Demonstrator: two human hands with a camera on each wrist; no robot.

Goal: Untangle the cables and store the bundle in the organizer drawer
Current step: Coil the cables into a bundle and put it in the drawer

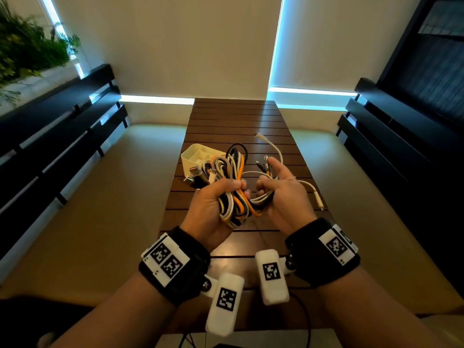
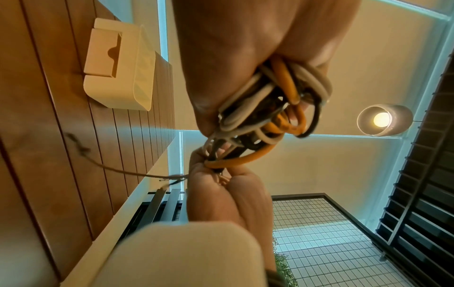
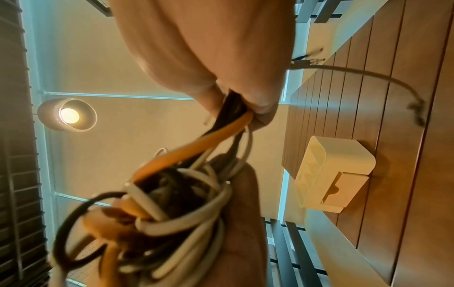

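Observation:
A tangled bundle of white, orange and black cables (image 1: 233, 187) hangs in the air above the wooden slatted table (image 1: 241, 116). My left hand (image 1: 216, 202) grips the thick middle of the bundle (image 2: 265, 108). My right hand (image 1: 278, 189) holds several strands that run off to the right (image 3: 236, 124), its index finger sticking up. One white cable end (image 1: 317, 197) trails onto the table, another white plug (image 1: 259, 136) sticks up behind. The cream organizer (image 1: 198, 156) stands on the table behind the bundle, partly hidden by it; its drawer front (image 2: 103, 56) (image 3: 343, 188) looks closed.
Dark slatted benches (image 1: 62, 126) (image 1: 401, 136) run along both sides of the narrow table. A plant (image 1: 27, 51) stands at the back left. A lit ceiling lamp (image 2: 383, 119) hangs overhead. Black thin cords (image 1: 301, 312) run from my wrist cameras at the near table edge.

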